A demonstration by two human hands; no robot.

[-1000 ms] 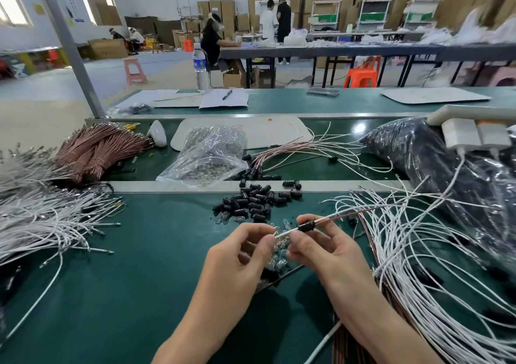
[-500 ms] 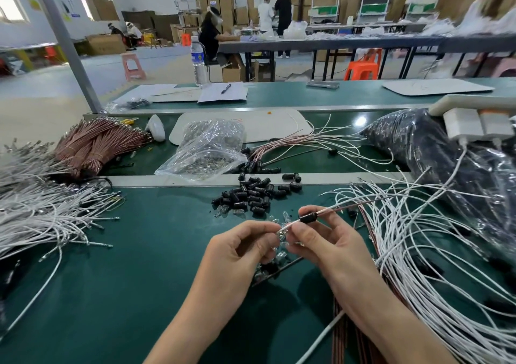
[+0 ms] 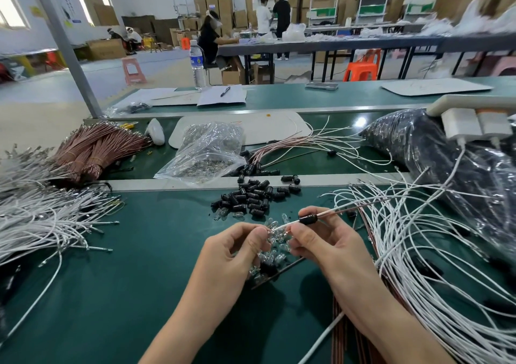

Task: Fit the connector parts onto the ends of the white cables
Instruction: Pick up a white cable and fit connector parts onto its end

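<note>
**wirenut:** Where's the cable [image 3: 282, 226] right now?

**benchrat:** Up off the table [image 3: 111, 294], strung between both hands, right over a little heap of clear bulbs [image 3: 275, 254]. The left hand [image 3: 237, 252] has its fingers curled in and is pinching the near tip. The right hand [image 3: 324, 246] pinches it further along, thumb and forefinger closed around a black sleeve [image 3: 308, 219] that sits on the cable. Can't tell if the left fingers have anything else in there besides the tip, it's too small.

**wirenut:** And the spare parts?

**benchrat:** The pile of black parts [image 3: 251, 199] is just past the hands, near the metal rail [image 3: 139, 185]. Behind it a clear bag [image 3: 206, 154] of small metal bits lies partly across the rail. Loose white cables [image 3: 418, 252] sprawl on the right, touching the right forearm, and the held cable runs off into them. There's another white heap [image 3: 33, 218] on the left, well apart from the hands, and a brown bundle [image 3: 95, 151] beyond that. A big black bag [image 3: 446, 151] sits far right.
</note>
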